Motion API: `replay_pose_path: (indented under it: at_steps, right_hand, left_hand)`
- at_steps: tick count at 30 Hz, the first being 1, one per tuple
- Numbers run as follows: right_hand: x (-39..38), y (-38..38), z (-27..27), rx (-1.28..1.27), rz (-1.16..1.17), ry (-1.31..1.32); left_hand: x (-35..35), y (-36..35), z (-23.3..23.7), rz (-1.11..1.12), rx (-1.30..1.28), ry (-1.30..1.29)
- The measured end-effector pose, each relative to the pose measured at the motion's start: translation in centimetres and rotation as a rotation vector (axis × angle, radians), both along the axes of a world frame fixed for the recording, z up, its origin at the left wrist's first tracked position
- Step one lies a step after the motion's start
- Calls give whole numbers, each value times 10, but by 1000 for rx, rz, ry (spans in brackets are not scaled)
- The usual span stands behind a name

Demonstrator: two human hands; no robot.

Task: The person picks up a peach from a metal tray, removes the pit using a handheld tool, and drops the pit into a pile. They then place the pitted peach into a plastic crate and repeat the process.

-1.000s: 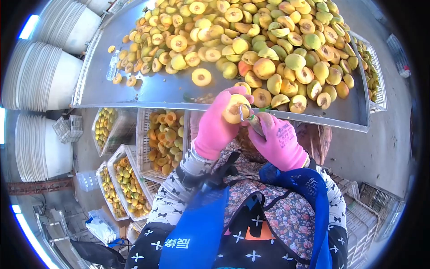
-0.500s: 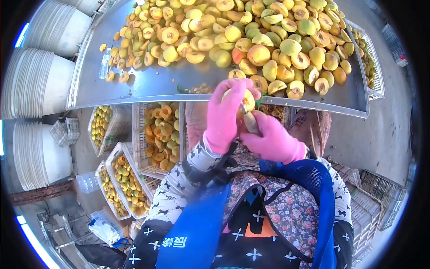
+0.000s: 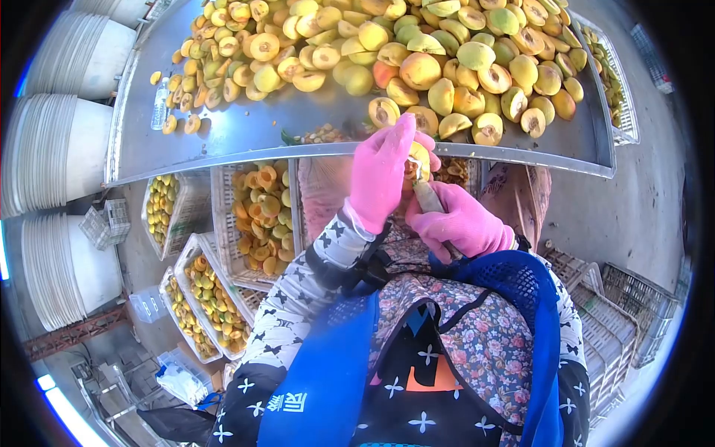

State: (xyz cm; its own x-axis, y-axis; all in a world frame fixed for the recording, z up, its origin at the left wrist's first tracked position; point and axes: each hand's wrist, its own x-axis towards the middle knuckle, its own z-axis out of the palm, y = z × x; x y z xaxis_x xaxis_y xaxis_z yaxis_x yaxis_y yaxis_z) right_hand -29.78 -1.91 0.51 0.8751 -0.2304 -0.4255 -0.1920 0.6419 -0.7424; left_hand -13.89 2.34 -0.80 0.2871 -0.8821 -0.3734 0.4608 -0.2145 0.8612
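Pink gloves cover both of my hands. My left hand (image 3: pixel 378 170) is closed around a halved peach (image 3: pixel 421 159), held just in front of the metal table's near edge. Its cut face is partly visible between the fingers. Gripped in my right hand (image 3: pixel 471 222) is a pitting tool with a pale handle (image 3: pixel 427 197). The metal tip meets the flesh of the peach, and its exact shape is hard to make out. Beyond my hands, a heap of peach halves (image 3: pixel 421 71) covers much of the metal table (image 3: pixel 246 134).
Pits and scraps (image 3: pixel 324 134) lie near the table edge. Below it stand a crate of peach halves (image 3: pixel 262 216) and more filled crates (image 3: pixel 216 298) at left. A plastic bottle (image 3: pixel 160 104) lies on the table. Stacked white tubs (image 3: pixel 74 261) line the left; empty crates (image 3: pixel 603 335) stand right.
The tool has tilted more upright in my right hand, its rear end now showing below the fist. My left fingers have straightened upward around the peach. The view has shifted slightly.
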Motion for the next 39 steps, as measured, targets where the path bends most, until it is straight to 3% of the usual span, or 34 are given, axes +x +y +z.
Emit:
replay_pose_path:
  at_steps: [3, 6, 7, 10, 11, 14, 15, 17, 19, 21, 23, 26, 27, 30, 32, 34, 36, 39]
  right_hand:
    - [-5, 0, -2, 144, -2, -1]
    - [-11, -4, -11, 306, 55, -59]
    - [-12, -6, -14, 294, 77, -79]
    - [-24, -10, -26, 246, 170, -141]
    - [-26, -10, -28, 227, 207, -162]
    - [-25, -12, -9, 120, 168, 7]
    - [-26, -14, -15, 30, 184, 49]
    - [-31, -17, -20, -68, 178, 159]
    - [-40, -19, -32, -147, 193, 221]
    - [-48, -21, -41, -152, 172, 269]
    - [-42, -20, -45, -194, 190, 335]
    - [-33, -18, -40, -287, 209, 438]
    - [-29, -18, -37, -294, 198, 445]
    - [-21, -14, -33, -358, 186, 458]
    - [-18, -12, -31, -424, 187, 452]
    - [-16, -6, -27, -538, 191, 501]
    - [-22, 2, -38, -750, 174, 469]
    - [-20, 11, -25, -692, 129, 480]
  left_hand:
    - [-7, 2, -20, 77, -343, -621]
    - [-4, 0, -22, -18, -412, -427]
    - [-1, 1, -16, -119, -255, -197]
    - [2, 1, -7, -247, -361, -252]
    - [7, 1, -9, -252, -109, 237]
    - [6, 9, -13, -178, 89, -61]
    - [8, 19, -16, -144, -33, -157]
    - [23, 51, -8, -35, -22, -196]
    - [62, 98, -5, 40, -140, -430]
    - [102, 145, 18, 178, 223, -494]
    - [148, 188, 23, 117, 382, -832]
    - [196, 242, -1, 27, 748, -1846]
    - [200, 229, -1, 177, 632, -1754]
    - [186, 138, 15, 346, 387, -1025]
    - [191, 77, -10, 316, 263, -1150]
    - [189, 10, -31, 345, 169, -912]
    - [197, -46, -53, 225, 406, -936]
    - [196, -83, -93, 346, 496, -1263]
